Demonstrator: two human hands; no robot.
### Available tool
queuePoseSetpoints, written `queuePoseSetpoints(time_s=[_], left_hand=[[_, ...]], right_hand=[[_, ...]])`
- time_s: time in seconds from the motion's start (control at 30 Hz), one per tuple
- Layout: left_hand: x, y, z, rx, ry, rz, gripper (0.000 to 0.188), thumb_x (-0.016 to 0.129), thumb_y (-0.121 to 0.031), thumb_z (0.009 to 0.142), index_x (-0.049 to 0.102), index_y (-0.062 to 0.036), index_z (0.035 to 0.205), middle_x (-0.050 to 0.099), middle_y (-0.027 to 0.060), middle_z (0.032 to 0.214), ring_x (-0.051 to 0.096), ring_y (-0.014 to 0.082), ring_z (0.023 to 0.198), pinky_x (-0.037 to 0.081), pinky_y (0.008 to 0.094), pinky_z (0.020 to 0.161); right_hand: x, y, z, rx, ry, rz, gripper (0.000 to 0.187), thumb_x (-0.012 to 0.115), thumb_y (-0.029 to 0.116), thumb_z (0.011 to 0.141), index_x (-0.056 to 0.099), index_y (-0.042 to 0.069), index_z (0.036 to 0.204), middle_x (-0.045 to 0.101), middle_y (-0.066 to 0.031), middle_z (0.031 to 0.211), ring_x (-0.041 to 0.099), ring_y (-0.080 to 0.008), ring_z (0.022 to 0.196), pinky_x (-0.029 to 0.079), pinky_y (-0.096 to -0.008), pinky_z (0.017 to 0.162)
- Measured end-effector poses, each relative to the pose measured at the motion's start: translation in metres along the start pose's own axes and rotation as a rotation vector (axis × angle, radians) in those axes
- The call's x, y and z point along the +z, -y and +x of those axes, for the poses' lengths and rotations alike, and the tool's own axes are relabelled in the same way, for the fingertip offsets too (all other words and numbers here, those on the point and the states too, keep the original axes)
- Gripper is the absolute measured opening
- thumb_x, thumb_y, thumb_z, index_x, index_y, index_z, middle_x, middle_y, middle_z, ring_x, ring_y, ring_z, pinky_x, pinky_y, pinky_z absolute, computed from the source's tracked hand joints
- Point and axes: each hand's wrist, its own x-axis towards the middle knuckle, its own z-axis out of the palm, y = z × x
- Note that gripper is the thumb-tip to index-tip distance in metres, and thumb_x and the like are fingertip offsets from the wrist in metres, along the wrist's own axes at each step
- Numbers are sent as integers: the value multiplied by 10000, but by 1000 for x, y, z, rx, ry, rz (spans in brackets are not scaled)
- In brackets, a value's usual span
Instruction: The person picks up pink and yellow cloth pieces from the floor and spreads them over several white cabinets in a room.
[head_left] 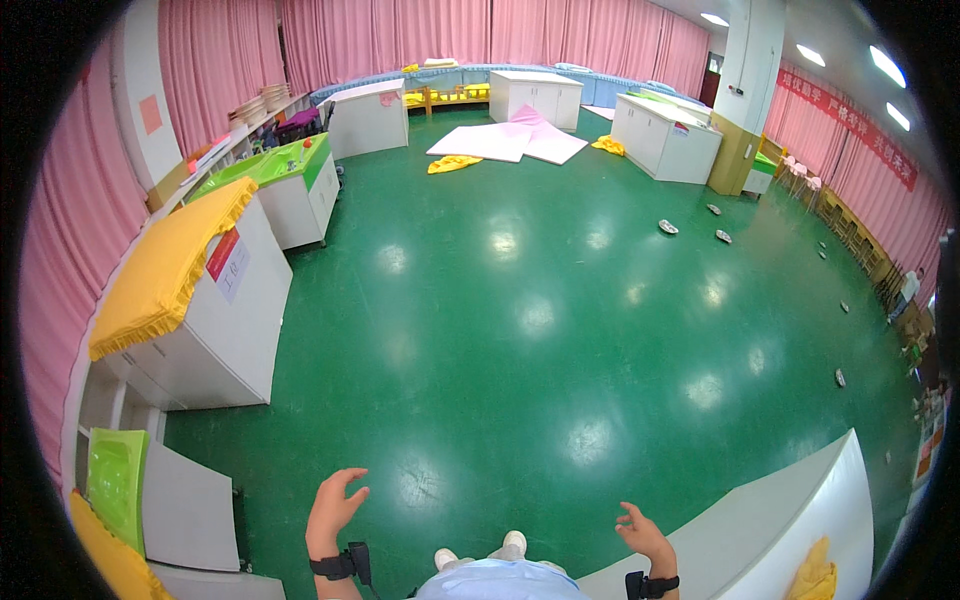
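Observation:
My left hand (336,502) hangs over the green floor (480,400) with its fingers apart and a little bent, holding nothing. Further right, my right hand (643,529) is also empty, its fingers loosely curled and spread. A black band with a small box sits on each wrist. Nearest to my right hand is a white cabinet (790,510) at the lower right, apart from the fingers. A bunched yellow cloth (815,572) lies on it. Between the hands, my shoes (514,541) stand on the floor.
Along the left stand a white cabinet with a yellow ruffled cover (175,275) and a green-topped cabinet (315,195). White panels (480,140) and yellow cloths (455,164) lie on the far floor. Several small shoe-like items (668,227) are scattered right. A pillar (745,100) rises behind.

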Motion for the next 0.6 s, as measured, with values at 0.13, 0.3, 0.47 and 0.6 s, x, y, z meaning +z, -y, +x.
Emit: queuePoseSetpoints(time_s=[0.13, 0.3, 0.47, 0.6], left_hand=[[1, 4, 3, -25, 7, 10, 319, 631, -86, 714, 586, -40, 1027, 604, 125, 1005, 569, 253, 919, 460, 340, 769], [8, 16, 9, 27, -11, 2, 327, 642, -81, 700, 585, -33, 1019, 610, 130, 973, 579, 256, 881, 459, 339, 770], [14, -1, 26, 18, 3, 14, 324, 649, -82, 693, 587, -35, 1008, 611, 122, 970, 580, 254, 873, 461, 341, 764], [26, -8, 41, 39, -6, -2, 328, 652, -68, 685, 591, -47, 1006, 612, 117, 970, 580, 256, 871, 461, 340, 762]], right_hand=[[1, -8, 7, -21, -11, -57, 544, 568, 162, 796, 339, 83, 1283, 578, -138, 1050, 574, -216, 856, 455, -323, 743], [-7, 0, 7, 9, 5, -89, 555, 574, 203, 797, 336, 89, 1285, 574, -157, 1072, 595, -281, 870, 472, -360, 745], [-12, -14, 18, 23, -15, -59, 547, 565, 205, 803, 342, 97, 1291, 585, -121, 1049, 574, -206, 828, 457, -319, 716], [-27, -8, 26, 63, -5, -35, 539, 565, 205, 802, 354, 100, 1286, 585, -120, 1049, 573, -201, 832, 458, -313, 713]])
